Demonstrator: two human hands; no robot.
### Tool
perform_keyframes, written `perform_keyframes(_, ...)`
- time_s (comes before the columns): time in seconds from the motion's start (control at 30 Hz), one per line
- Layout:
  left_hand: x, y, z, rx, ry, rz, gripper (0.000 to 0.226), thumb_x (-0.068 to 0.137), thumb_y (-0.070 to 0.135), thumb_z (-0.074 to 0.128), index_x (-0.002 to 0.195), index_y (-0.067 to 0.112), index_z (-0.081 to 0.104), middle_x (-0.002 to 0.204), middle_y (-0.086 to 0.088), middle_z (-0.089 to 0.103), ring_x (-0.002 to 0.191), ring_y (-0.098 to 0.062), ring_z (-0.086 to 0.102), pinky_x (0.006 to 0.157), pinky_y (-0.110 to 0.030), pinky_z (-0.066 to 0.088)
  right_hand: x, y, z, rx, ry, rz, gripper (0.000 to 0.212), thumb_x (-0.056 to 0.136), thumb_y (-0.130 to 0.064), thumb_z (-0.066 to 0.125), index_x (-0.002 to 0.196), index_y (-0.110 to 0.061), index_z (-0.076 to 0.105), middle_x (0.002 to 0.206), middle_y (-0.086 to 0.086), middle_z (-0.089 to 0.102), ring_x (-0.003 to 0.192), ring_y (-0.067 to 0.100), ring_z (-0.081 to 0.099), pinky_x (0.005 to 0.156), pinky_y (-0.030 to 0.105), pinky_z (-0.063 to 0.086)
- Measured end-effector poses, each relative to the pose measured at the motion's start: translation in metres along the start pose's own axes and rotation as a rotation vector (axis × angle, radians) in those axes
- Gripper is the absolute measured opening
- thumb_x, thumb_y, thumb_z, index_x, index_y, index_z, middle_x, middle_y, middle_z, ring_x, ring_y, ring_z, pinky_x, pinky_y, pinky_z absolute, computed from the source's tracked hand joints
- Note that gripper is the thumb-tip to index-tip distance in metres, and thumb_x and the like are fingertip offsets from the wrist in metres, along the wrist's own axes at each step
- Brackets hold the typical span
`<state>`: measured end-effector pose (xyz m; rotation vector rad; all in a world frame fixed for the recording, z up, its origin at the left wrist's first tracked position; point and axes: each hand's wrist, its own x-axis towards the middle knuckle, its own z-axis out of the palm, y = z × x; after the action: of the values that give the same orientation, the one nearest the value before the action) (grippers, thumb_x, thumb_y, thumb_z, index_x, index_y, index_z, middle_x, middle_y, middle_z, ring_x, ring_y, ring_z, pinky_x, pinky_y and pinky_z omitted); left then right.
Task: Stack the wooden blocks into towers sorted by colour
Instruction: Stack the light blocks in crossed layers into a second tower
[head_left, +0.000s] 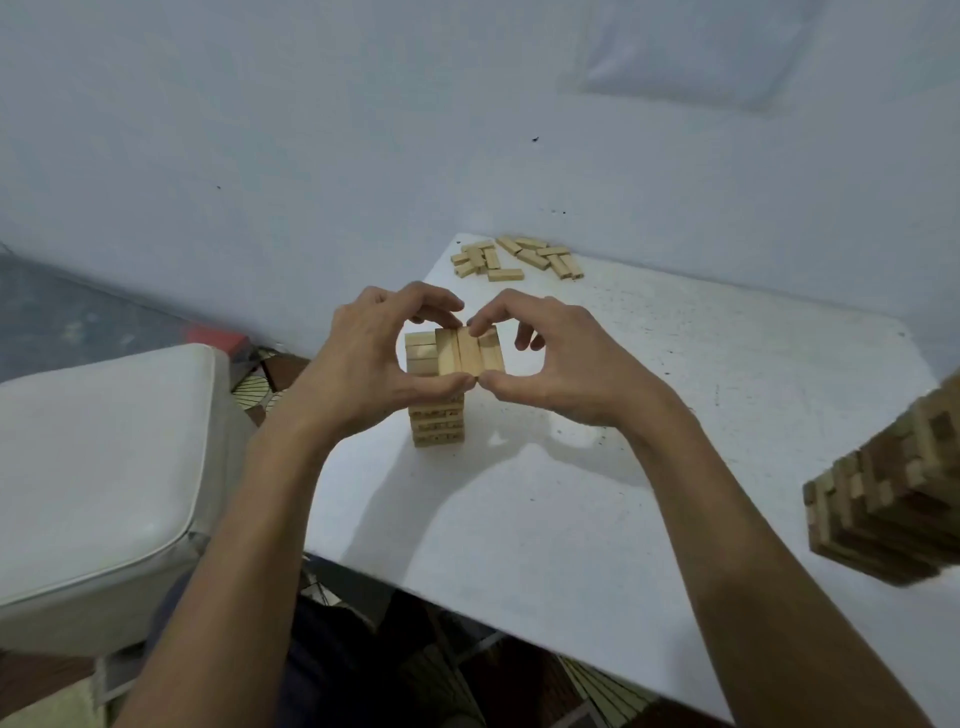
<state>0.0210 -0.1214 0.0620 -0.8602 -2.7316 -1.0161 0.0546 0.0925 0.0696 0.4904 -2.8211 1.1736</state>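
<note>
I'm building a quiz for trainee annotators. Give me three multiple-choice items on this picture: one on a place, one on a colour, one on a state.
1. Where do the loose blocks lie?
A. At the far edge of the table
B. On the floor
C. In the person's lap

2. What colour is the tower between the hands?
A. Red
B. Light wood
C. Black

3. What are the left hand and right hand doing?
A. Resting flat
B. Lifting loose blocks
C. Gripping the tower's top layer

Answers:
1 A: they lie scattered at the back of the tabletop.
2 B: every visible block in it is pale.
3 C: the thumbs and fingers of both hands pinch its top.
</note>
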Motion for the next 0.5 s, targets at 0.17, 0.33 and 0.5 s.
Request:
perform_keyframes(0.17,0.002,-0.027,-0.007,-0.03,0.036,-0.073,0.056,0.07,0.058,0.075,0.118,0.05,0.047,0.111,0.037,0.059,0.119,-0.007,0.043,0.101,-0.044,0.038,0.033,0.001,0.015,-0.025,-0.062,0.001,0.037,0.08,-0.035,0.073,0.113,-0.039,0.057,0.116,-0.019,0.059,0.093,0.002,0.047,0.069,0.019,0.034)
perform_keyframes(0.33,0.005,-0.038,-0.009,-0.041,0.041,-0.102,0.053,0.073,0.053,0.076,0.117,0.048,0.048,0.112,0.033,0.061,0.12,-0.005,0.044,0.104,-0.046,0.037,0.044,0.002,0.019,-0.016,-0.065,-0.005,0.037,0.08,-0.036,0.074,0.114,-0.036,0.058,0.117,-0.02,0.06,0.093,0.003,0.048,0.068,0.02,0.035)
perform_keyframes(0.5,0.006,-0.045,-0.007,-0.056,0.024,-0.132,0.051,0.073,0.056,0.075,0.116,0.05,0.048,0.114,0.031,0.062,0.122,-0.008,0.044,0.102,-0.047,0.039,0.046,0.003,0.022,-0.016,-0.078,-0.002,0.036,0.081,-0.034,0.074,0.113,-0.034,0.059,0.118,-0.018,0.06,0.094,0.002,0.047,0.069,0.015,0.034)
